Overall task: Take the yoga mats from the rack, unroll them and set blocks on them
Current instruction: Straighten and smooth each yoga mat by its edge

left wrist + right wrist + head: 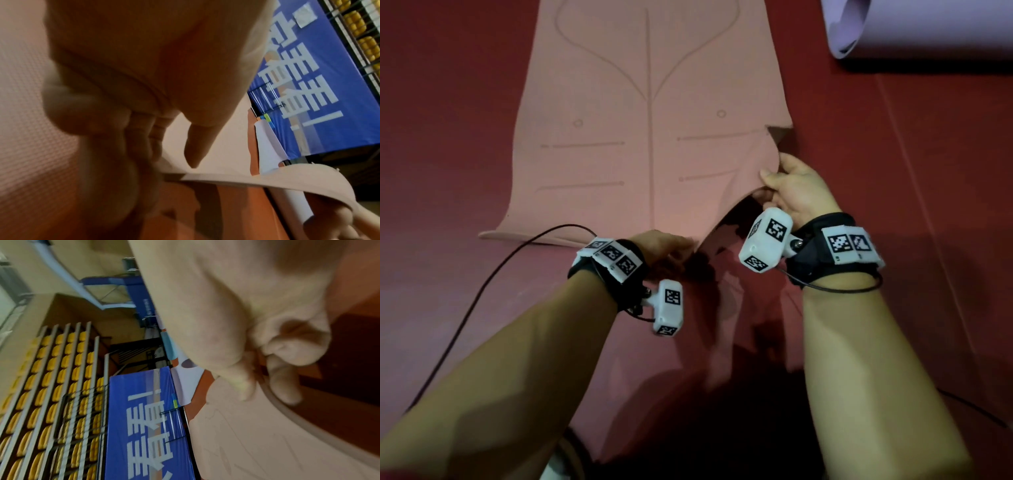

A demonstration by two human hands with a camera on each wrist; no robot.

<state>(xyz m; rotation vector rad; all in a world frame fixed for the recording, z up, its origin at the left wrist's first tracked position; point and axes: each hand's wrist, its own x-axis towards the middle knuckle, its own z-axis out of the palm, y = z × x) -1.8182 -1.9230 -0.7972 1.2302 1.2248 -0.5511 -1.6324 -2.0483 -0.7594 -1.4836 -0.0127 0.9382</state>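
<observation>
step: unrolling, pretty sure. The pink mat (647, 137) is mostly flat on the red floor (448, 102), running off toward 12 o'clock, but its near right corner is up off the ground.
right hand (796, 186): thumb on top and fingers tucked under, pinching the lifted edge at about 3 o'clock of the mat.
left hand (666, 245): fingers curled round the near end at 6 o'clock.
next: I'd guess lay that corner down and smooth it out, then fetch blocks.
look: thin, floppy, with printed alignment lines.
also: a lilac mat (928, 27) sits at 1 o'clock, partly rolled.
</observation>
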